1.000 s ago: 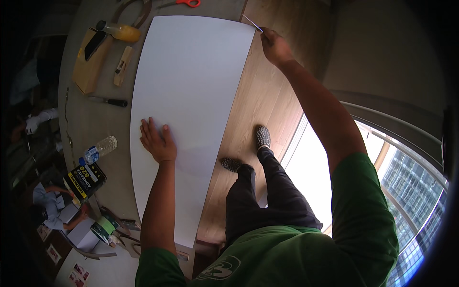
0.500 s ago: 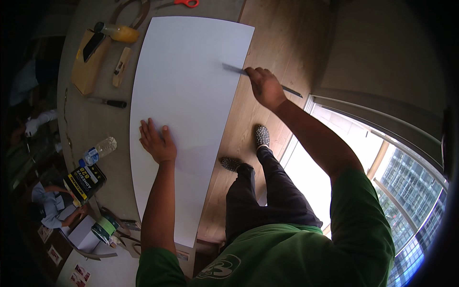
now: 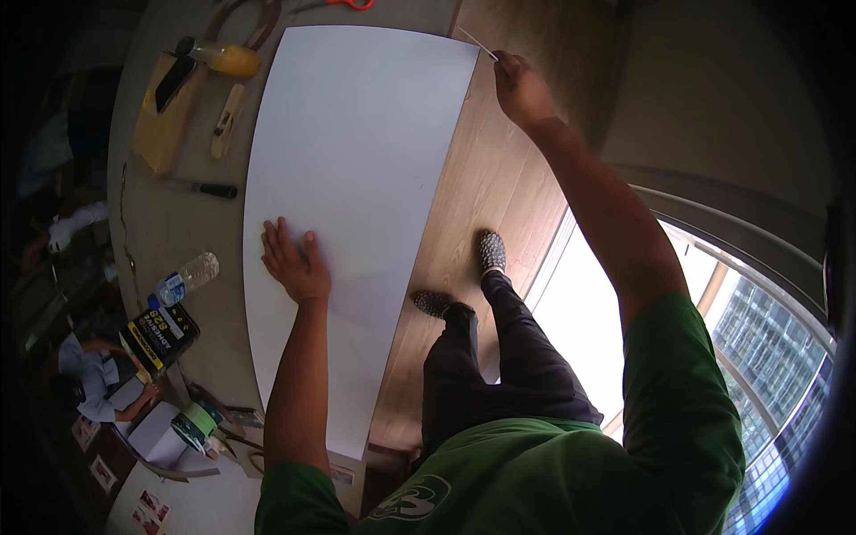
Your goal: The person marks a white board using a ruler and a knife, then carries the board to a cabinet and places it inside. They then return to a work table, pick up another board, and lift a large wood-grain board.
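A large white panel [image 3: 357, 152] lies along the right side of the grey table. My left hand [image 3: 296, 260] rests flat on it near its left edge, fingers spread and holding nothing. Out past the panel's far right corner, my right hand [image 3: 522, 85] is closed round a thin, long, flat grey metal tool, which looks like a flat file [image 3: 480, 45]. The tool is seen almost edge-on, and its tip points toward the panel's far edge. Most of its grip end is hidden in my fingers.
On the table to the left are a wooden block [image 3: 165, 134] with a phone [image 3: 176, 85], an orange-filled bottle [image 3: 232, 60], a wooden plane [image 3: 228, 122], a dark-handled tool [image 3: 214, 190], a water bottle [image 3: 187, 278] and a black-yellow can [image 3: 160, 337]. Red-handled scissors [image 3: 357, 4] lie at the far edge. Another person [image 3: 94, 374] sits lower left.
My right hand has moved away from me and slightly right, from the panel's right edge to its far corner, turning the flat file edge-on. My left hand has stayed in place.
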`<state>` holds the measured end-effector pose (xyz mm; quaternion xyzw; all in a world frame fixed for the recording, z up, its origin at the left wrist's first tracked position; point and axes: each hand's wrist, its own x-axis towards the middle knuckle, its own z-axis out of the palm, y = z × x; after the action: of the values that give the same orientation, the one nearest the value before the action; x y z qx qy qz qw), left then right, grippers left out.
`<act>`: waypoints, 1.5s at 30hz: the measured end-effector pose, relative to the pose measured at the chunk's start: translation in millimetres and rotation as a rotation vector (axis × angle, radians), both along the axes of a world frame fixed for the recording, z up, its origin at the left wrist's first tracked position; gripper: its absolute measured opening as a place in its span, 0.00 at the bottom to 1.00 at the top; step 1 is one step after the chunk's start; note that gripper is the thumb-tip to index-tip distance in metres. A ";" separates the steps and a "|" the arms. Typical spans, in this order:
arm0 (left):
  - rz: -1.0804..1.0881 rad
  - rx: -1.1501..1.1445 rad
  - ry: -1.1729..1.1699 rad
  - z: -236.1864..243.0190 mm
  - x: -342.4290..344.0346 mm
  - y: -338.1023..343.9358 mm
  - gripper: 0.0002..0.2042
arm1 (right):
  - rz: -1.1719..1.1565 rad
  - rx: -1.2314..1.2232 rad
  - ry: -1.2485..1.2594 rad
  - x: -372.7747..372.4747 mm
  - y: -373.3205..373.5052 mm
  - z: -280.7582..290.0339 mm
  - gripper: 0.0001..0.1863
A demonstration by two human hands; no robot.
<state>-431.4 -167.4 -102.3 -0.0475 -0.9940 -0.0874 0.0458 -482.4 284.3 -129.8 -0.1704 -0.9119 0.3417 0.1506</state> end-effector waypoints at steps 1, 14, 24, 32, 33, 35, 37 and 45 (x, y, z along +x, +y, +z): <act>0.004 -0.002 0.000 -0.2 0.1 -0.4 0.30 | 0.004 -0.002 0.000 -2.7 0.4 0.8 0.15; 0.009 -0.010 -0.022 -0.2 1.0 -1.1 0.31 | 0.080 0.064 -0.069 5.5 -16.0 3.9 0.15; 0.021 0.008 -0.043 -1.0 -0.3 -3.1 0.33 | 0.428 0.098 -0.213 124.7 -123.4 18.0 0.17; 0.004 0.007 -0.014 -0.7 0.4 -5.1 0.31 | 0.599 -0.209 -0.172 193.6 -181.9 16.4 0.20; 0.002 0.026 -0.011 -0.8 1.4 -5.0 0.31 | 0.488 -0.253 -0.176 180.0 -167.4 14.9 0.19; 0.012 0.034 -0.011 0.7 2.8 -6.1 0.31 | 0.148 -0.360 -0.127 135.0 -130.6 14.5 0.14; 0.000 0.052 -0.002 0.8 -0.8 -3.0 0.31 | -0.025 -0.297 -0.006 93.7 -79.3 -5.4 0.12; 0.025 0.137 -0.056 0.6 2.2 -8.2 0.34 | -0.078 -0.071 -0.072 34.0 -42.1 -22.8 0.14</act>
<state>-429.2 -175.7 -101.7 -0.0292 -0.9870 -0.1562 0.0220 -448.4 242.2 -152.6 -0.2232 -0.8966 0.3615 0.1250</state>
